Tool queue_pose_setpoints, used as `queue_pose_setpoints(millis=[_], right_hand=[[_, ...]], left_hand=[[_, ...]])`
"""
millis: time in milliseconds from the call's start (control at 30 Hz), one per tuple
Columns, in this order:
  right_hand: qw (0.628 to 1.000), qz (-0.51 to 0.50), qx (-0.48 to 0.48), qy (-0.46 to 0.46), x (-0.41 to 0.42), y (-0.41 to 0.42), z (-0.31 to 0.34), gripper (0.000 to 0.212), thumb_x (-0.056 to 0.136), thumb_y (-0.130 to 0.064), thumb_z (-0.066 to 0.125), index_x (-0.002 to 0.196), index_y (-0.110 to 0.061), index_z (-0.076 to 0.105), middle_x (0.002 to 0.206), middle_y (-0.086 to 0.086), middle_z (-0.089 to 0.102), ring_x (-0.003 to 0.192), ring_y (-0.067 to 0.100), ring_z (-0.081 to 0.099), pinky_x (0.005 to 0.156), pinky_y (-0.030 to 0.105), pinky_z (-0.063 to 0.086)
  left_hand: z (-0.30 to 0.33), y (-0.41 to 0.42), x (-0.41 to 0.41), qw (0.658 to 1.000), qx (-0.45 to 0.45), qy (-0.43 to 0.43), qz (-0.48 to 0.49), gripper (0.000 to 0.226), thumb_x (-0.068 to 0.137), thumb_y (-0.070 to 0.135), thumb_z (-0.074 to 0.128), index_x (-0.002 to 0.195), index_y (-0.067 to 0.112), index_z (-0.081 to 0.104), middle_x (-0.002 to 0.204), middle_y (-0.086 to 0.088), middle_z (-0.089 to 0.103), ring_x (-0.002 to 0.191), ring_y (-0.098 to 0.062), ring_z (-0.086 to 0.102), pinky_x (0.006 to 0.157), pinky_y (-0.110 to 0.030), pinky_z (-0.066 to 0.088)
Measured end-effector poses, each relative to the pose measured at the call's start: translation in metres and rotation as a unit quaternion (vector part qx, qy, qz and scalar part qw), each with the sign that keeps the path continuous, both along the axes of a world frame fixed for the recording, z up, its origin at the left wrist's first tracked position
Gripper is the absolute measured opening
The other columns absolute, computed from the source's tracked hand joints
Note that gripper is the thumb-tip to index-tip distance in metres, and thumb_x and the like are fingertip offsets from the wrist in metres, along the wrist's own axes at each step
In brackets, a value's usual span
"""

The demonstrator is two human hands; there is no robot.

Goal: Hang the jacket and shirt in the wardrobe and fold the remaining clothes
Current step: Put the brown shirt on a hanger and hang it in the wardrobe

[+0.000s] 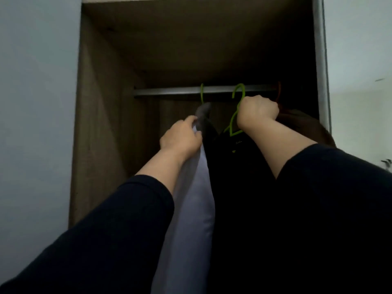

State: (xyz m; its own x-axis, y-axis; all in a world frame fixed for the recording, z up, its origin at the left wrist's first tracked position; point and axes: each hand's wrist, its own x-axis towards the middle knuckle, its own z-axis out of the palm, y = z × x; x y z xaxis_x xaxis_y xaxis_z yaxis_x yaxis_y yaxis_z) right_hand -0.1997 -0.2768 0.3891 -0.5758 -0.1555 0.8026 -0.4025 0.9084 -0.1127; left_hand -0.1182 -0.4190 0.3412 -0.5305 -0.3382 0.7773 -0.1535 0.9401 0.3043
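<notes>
Hanging clothes on the wardrobe rail

The right hand [257, 112] grips a green hanger [234, 115] carrying the dark jacket [239, 166] just below the rail [169, 91]; the left hand [181, 137] pinches the pale shirt [194, 198].

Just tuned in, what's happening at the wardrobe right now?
A person is hanging clothes. The right hand grips a green hanger carrying a dark garment, its hook raised at the rail; whether it has caught is unclear. The left hand holds a pale shirt that hangs from a second green hanger already hooked on the rail.
</notes>
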Motion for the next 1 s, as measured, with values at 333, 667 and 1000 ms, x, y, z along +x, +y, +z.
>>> queue_pose_setpoints(millis=[333,667,1000], right_hand=[[0.997,0.011,-0.077,0.013,-0.040,-0.041,0.050,0.026,0.095,-0.005,0.045,0.116,-0.006,0.061,0.115,0.012,0.062,0.106,0.029,0.061,0.070,0.035,0.044],[0.997,0.055,-0.042,-0.027,-0.064,-0.068,0.014,0.027,0.096,-0.004,0.040,0.103,-0.003,0.065,0.109,0.014,0.065,0.100,0.029,0.064,0.073,0.035,0.049],[0.995,0.027,0.094,-0.023,-0.033,-0.019,-0.009,0.030,0.091,-0.004,0.049,0.120,-0.005,0.057,0.118,0.015,0.058,0.107,0.033,0.059,0.070,0.036,0.044]], left_hand=[[0.022,-0.001,-0.050,0.999,-0.024,-0.023,-0.027,0.032,0.088,0.025,0.050,0.116,0.026,0.063,0.116,-0.008,0.064,0.101,-0.029,0.062,0.073,-0.032,0.048],[0.008,-0.003,-0.053,0.998,0.007,0.024,-0.057,0.031,0.087,0.025,0.048,0.114,0.031,0.064,0.115,-0.005,0.064,0.103,-0.025,0.061,0.083,-0.037,0.053],[-0.025,0.027,-0.053,0.993,-0.021,0.118,-0.017,0.039,0.093,0.026,0.044,0.132,0.030,0.048,0.124,-0.002,0.058,0.102,-0.025,0.060,0.076,-0.036,0.051]])
